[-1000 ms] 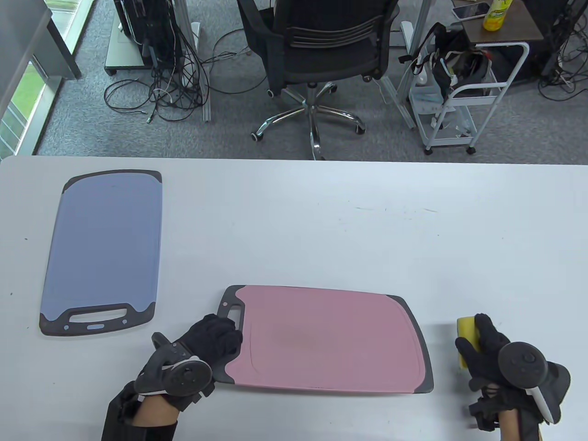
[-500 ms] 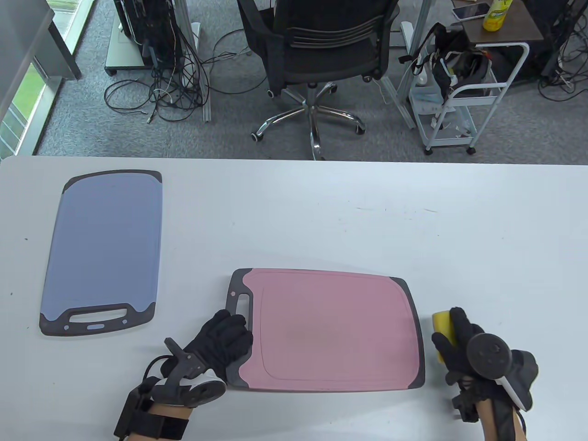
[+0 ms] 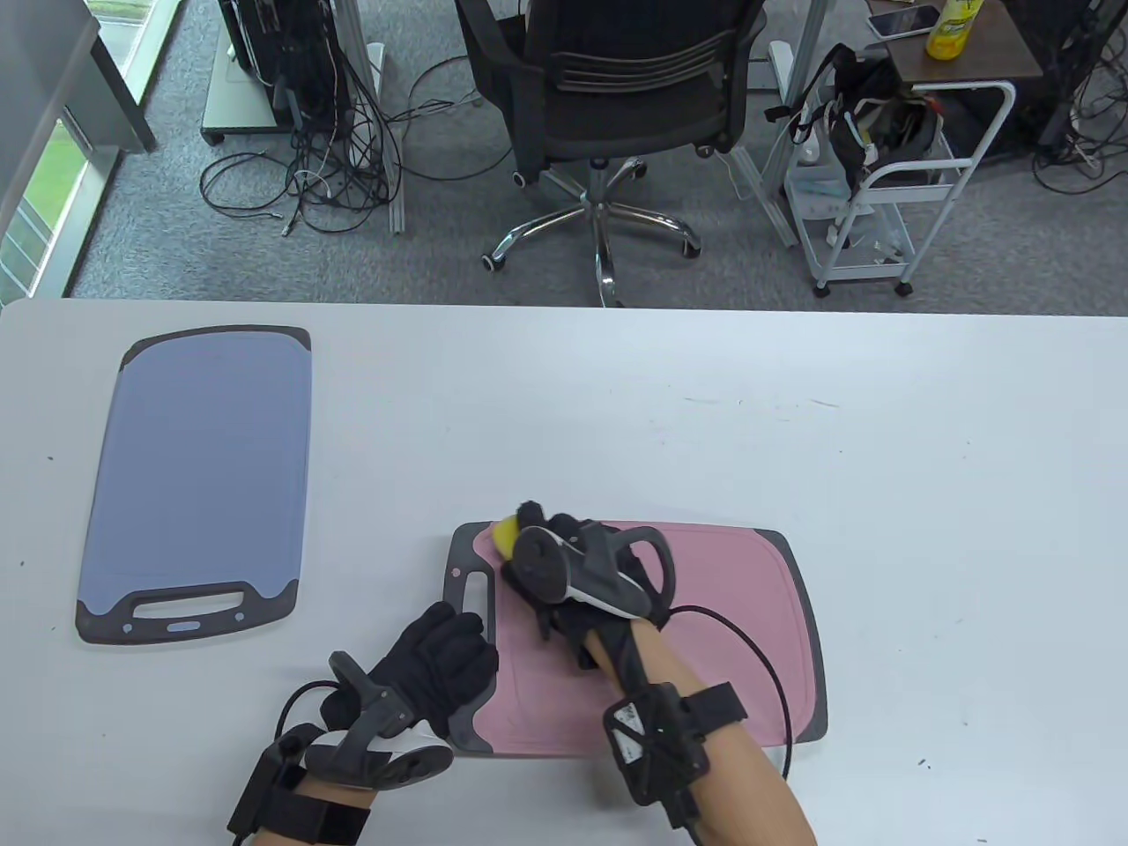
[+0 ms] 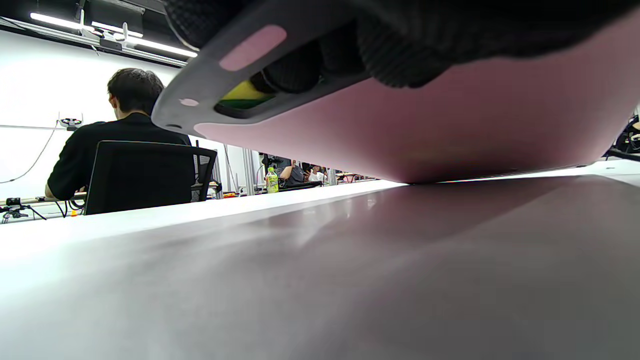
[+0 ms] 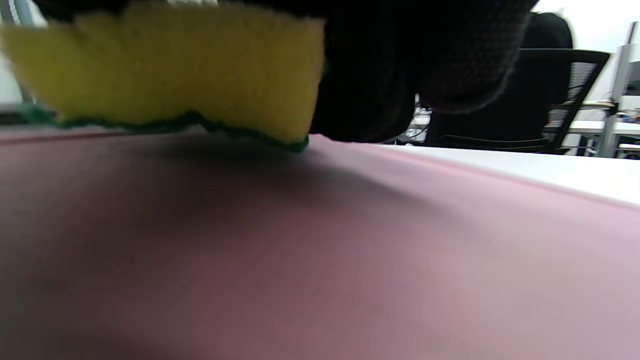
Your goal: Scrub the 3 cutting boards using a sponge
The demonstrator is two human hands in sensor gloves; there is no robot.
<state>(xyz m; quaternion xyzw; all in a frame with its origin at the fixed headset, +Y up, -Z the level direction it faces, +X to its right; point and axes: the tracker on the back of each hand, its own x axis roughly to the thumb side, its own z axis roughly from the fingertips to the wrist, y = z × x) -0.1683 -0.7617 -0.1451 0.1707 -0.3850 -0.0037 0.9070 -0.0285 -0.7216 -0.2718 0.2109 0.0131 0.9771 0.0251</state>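
A pink cutting board point(image 3: 731, 634) with dark grey ends lies near the table's front edge. My left hand point(image 3: 454, 656) grips its handle end. The left wrist view shows the pink cutting board's underside point(image 4: 450, 125) raised off the table at that end, with my fingers point(image 4: 390, 65) curled under it. My right hand point(image 3: 564, 573) holds a yellow sponge point(image 3: 505, 533) at the board's far-left corner. In the right wrist view the sponge point(image 5: 175, 75) has its green side down on the pink cutting board point(image 5: 300, 250). A blue cutting board point(image 3: 203, 476) lies flat at the left. I see only two boards.
The white table point(image 3: 670, 414) stretches across the view. Beyond its far edge stand a black office chair point(image 3: 608, 97), a white wheeled cart point(image 3: 890, 176) and floor cables point(image 3: 308, 176). In the left wrist view a person point(image 4: 120, 135) sits with their back turned.
My right hand has carried the sponge from the table right of the pink board, left across it, onto its far-left corner. My left hand has kept its hold and the board shifted slightly.
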